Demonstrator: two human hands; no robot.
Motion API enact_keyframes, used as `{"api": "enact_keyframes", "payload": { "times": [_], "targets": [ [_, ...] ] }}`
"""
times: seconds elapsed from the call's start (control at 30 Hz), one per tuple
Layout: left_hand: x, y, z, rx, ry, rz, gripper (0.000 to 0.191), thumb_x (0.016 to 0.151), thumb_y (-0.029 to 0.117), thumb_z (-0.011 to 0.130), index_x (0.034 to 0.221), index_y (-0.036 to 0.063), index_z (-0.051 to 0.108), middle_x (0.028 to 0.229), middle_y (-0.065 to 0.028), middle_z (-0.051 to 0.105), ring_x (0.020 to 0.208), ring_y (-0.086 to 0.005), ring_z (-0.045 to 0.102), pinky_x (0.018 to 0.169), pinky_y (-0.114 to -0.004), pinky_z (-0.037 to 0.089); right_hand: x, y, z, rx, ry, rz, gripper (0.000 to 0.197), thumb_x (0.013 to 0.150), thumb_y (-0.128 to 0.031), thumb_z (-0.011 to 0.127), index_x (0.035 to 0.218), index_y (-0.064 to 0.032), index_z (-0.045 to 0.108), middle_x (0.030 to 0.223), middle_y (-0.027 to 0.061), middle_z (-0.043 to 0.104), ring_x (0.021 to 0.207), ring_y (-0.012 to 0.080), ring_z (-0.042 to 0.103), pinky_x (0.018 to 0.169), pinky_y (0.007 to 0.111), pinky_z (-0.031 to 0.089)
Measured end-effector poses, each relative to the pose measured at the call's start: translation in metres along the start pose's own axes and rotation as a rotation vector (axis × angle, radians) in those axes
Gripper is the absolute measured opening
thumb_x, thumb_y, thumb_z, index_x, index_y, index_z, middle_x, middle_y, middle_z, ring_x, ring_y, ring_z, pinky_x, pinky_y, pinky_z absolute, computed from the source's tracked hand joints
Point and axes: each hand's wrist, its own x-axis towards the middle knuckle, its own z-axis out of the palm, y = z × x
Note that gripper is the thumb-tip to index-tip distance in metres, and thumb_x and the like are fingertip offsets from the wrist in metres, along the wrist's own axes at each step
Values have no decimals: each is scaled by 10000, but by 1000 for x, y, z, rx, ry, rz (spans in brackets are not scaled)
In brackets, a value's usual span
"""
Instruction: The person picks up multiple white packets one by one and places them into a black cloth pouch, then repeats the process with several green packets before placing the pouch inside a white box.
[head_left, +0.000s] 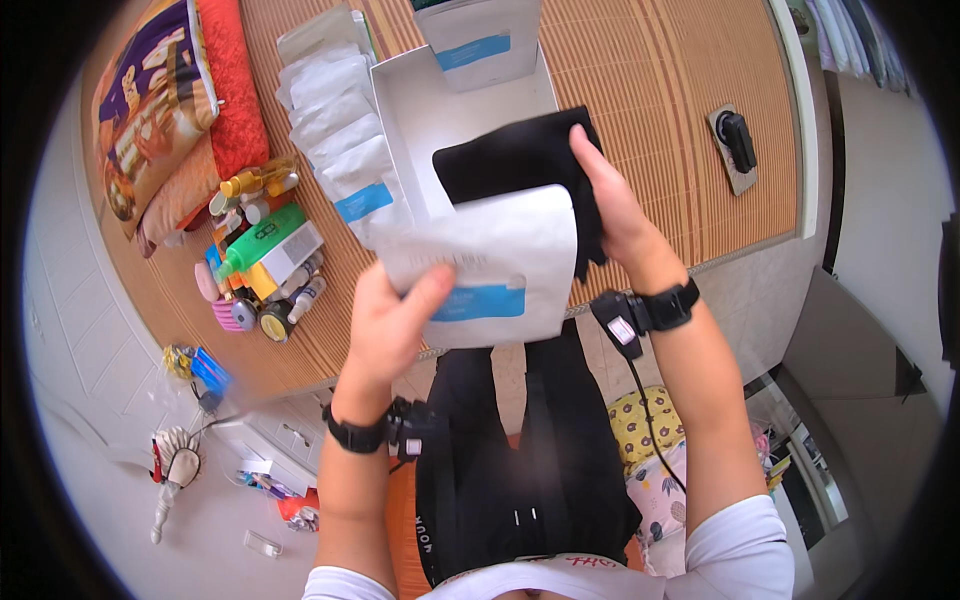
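Observation:
My left hand (397, 315) grips a white sachet (487, 247) with a blue band, its thumb on the front face. My right hand (615, 202) holds a folded black cloth (517, 154), thumb near its upper corner. The sachet overlaps the lower part of the cloth. Beyond both lies an open white box (405, 97), with another blue-banded sachet (487, 56) upright at its far end. Left of the box, several white sachets (337, 120) lie in an overlapping row. My right hand's fingers are mostly hidden behind the cloth.
On the slatted bamboo mat (637, 75), a green bottle (266, 236) lies among several small bottles and jars at the left. Cushions (165, 105) are piled at the far left. A dark device (739, 142) rests on a small board at the right. A black cable (645, 397) hangs from my right wrist.

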Motion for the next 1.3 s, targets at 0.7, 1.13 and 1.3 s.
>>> {"api": "enact_keyframes", "payload": {
  "times": [0.7,1.13,1.3],
  "targets": [
    [19,-38,66,-44,157,296,977,767,765,181,1414,40,75,1432,-118,189,1280,-224,251,1048,-340,202,-33,49,55,-1047,-168,-712,546,950,-279,338,1376,24,184,1454,162,177,1362,273,95,1089,401,21],
    [33,-74,50,376,320,353,545,955,231,285,1404,-5,87,1462,-185,101,1351,-327,76,1087,-374,66,-24,68,54,-319,-4,-138,472,923,-260,478,1300,7,381,1316,61,401,1216,168,366,1025,300,266],
    [45,-72,26,38,132,248,502,936,200,384,1376,0,246,1447,-197,179,1348,-313,144,1075,-361,139,-15,64,57,-65,162,-124,416,950,-287,409,1264,-15,429,1198,67,518,1058,162,520,903,287,414]
  ]
}}
